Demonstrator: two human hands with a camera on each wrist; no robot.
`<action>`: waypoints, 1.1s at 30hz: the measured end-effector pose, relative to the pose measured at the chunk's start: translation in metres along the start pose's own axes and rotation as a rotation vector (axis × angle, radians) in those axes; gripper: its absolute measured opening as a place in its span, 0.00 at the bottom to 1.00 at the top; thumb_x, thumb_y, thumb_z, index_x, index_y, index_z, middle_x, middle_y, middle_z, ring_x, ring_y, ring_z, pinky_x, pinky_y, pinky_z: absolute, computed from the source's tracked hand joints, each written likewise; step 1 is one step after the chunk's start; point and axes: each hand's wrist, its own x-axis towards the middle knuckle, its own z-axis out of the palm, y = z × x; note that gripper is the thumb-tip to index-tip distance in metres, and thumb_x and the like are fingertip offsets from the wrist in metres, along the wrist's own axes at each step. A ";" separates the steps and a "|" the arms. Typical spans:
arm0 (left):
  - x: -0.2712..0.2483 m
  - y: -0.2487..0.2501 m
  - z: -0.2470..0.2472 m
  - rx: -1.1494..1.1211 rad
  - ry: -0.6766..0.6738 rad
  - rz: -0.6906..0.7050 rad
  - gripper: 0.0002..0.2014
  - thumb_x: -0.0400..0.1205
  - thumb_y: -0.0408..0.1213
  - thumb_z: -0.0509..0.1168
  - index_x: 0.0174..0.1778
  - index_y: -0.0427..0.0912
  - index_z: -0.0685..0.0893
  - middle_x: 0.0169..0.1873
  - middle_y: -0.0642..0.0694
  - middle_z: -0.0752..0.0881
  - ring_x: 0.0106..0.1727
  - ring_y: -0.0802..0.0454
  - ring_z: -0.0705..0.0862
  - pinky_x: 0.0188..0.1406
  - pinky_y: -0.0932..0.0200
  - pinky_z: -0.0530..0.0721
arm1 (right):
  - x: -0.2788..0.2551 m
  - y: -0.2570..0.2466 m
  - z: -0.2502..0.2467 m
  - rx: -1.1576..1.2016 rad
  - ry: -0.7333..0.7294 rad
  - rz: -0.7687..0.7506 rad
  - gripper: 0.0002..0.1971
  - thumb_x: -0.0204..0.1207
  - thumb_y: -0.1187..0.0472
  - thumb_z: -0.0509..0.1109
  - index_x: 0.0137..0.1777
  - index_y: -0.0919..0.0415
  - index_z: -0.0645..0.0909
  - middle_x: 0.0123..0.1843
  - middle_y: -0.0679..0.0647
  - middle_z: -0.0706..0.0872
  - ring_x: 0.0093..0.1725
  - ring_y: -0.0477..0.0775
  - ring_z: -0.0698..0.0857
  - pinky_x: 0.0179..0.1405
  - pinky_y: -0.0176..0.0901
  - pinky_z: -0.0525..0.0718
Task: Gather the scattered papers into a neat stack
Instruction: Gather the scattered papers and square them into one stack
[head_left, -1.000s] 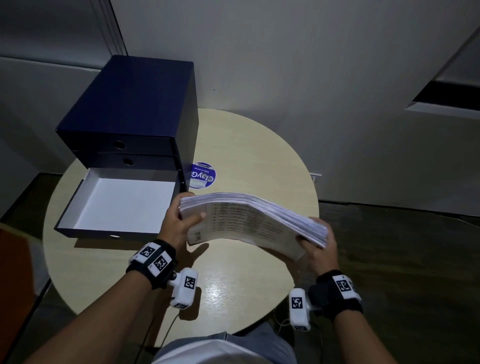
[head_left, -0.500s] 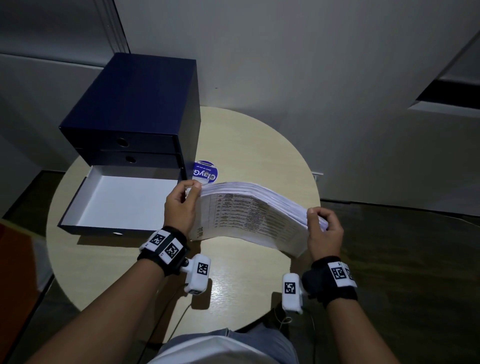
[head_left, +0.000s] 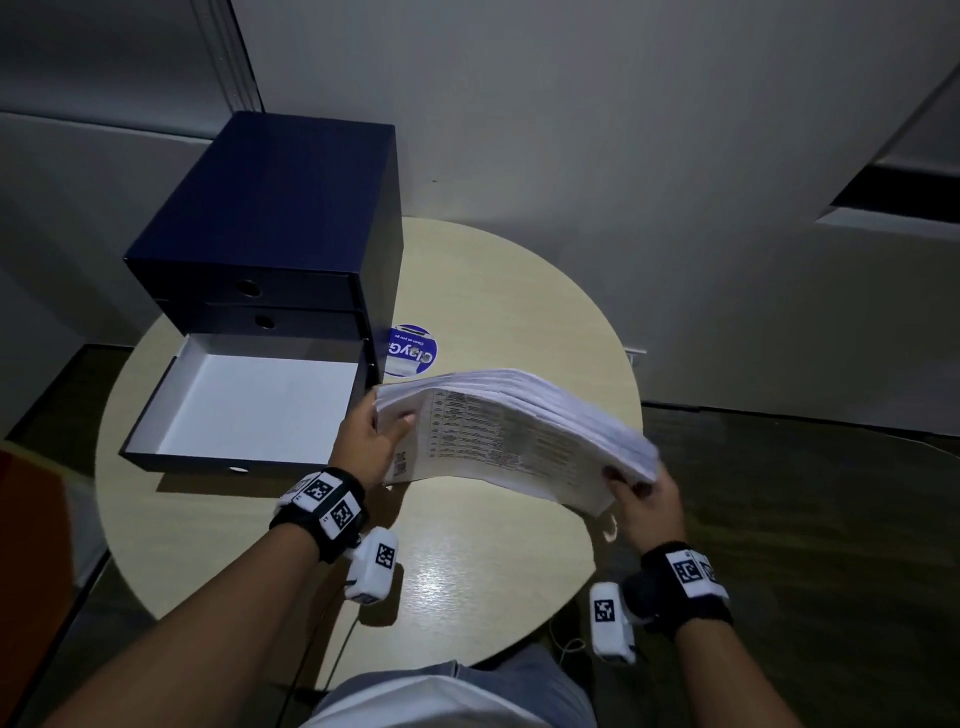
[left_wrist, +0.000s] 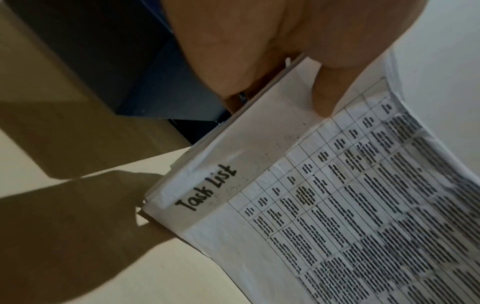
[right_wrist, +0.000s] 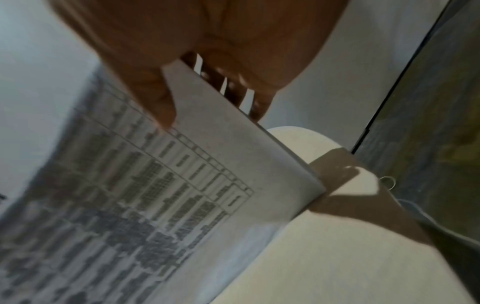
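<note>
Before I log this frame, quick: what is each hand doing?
Left hand: grips the left end of the papers.
Right hand: grips their right end.

Office: navy drawer file box (head_left: 270, 228), round table (head_left: 519, 312), printed task-list papers (head_left: 519, 426).

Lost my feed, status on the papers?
Left hand and right hand grip opposite ends of the stack. Stack held above the table, edges fanned. Open drawer left; path unobstructed.
</note>
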 end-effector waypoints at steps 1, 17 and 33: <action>-0.001 0.002 0.001 -0.021 0.009 -0.025 0.14 0.84 0.33 0.67 0.65 0.50 0.79 0.55 0.47 0.86 0.58 0.45 0.84 0.58 0.41 0.84 | 0.002 0.000 0.002 -0.035 0.038 -0.008 0.19 0.77 0.72 0.70 0.66 0.58 0.76 0.49 0.41 0.81 0.57 0.52 0.81 0.42 0.36 0.82; -0.014 0.003 -0.016 -0.146 0.050 0.009 0.20 0.73 0.10 0.61 0.57 0.30 0.82 0.45 0.39 0.88 0.49 0.44 0.87 0.39 0.60 0.86 | 0.015 -0.003 -0.006 0.003 0.127 -0.111 0.22 0.70 0.87 0.66 0.62 0.69 0.79 0.44 0.41 0.90 0.42 0.30 0.86 0.45 0.25 0.80; -0.011 -0.007 -0.010 -0.075 -0.010 -0.071 0.18 0.75 0.21 0.71 0.60 0.40 0.83 0.51 0.41 0.89 0.57 0.42 0.87 0.57 0.41 0.88 | 0.007 0.000 0.008 0.049 0.085 -0.129 0.20 0.74 0.81 0.68 0.43 0.52 0.77 0.42 0.47 0.83 0.41 0.38 0.83 0.34 0.19 0.79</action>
